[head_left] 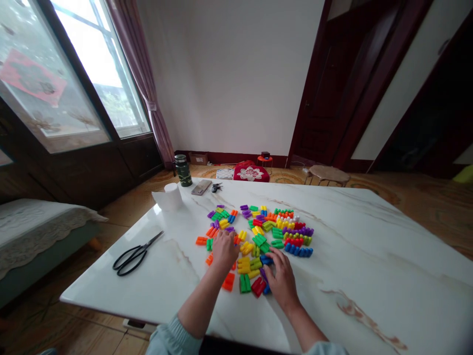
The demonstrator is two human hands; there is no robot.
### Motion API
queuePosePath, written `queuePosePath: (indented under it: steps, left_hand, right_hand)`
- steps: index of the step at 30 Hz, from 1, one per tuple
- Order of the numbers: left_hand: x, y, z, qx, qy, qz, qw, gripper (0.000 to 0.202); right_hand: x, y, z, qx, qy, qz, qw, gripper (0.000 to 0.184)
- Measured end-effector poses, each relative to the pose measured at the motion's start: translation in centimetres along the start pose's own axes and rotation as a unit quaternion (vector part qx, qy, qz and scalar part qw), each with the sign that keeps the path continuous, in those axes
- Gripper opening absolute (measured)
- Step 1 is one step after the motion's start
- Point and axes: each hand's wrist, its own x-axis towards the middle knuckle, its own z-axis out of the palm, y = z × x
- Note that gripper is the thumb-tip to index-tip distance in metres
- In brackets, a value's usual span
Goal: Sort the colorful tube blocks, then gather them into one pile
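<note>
You had your left hand (224, 250) curled, grip unclear | right hand (283, 281) lay open on blue pegs (266, 260) (nice light touch, lol)

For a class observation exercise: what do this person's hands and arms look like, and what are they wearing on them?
The left hand and right hand are bare, with no gloves. The forearms are bare too, and each ends in a loose, pale blue sleeve: left sleeve, right sleeve.
</note>
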Motion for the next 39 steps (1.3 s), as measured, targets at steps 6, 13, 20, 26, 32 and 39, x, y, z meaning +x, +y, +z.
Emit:
queuePosePath:
  steps: [6, 13, 20, 26, 32, 39]
  left_hand:
    - [1.0, 1.0, 0.6, 0.046, -0.020, -0.013, 0.999, 0.021]
    - [-2.4, 2.0, 1.7, -0.227, 0.065, 0.057, 0.970, 0.024]
    - [-5.4, 2.9, 3.3, -0.337, 0.043, 0.118, 0.933, 0.022]
    - [-5.3, 3.0, 2.7, -0.275, -0.018, 0.157, 0.948, 0.027]
    - [-5.6, 3.7, 2.7, -0.205, -0.037, 0.171, 0.963, 0.028]
    - [-5.9, 3.0, 0.9, -0.321, -0.080, 0.216, 0.919, 0.023]
  right_hand:
    - [0.0, -0.3, -0.1, -0.001, 0.007, 0.002, 1.000, 0.023]
    - [0.1, -0.5, -0.3, -0.002, 0.013, -0.010, 1.000, 0.040]
    - [0.4, -1.2, -1.1, 0.008, -0.025, -0.013, 1.000, 0.051]
    - [0.4, -1.3, -1.2, 0.033, -0.035, -0.018, 0.999, 0.033]
    - [0.4, -1.0, -0.9, 0.056, -0.003, -0.002, 0.998, 0.025]
    - [0.2, -0.5, -0.6, 0.085, 0.038, 0.055, 0.994, 0.028]
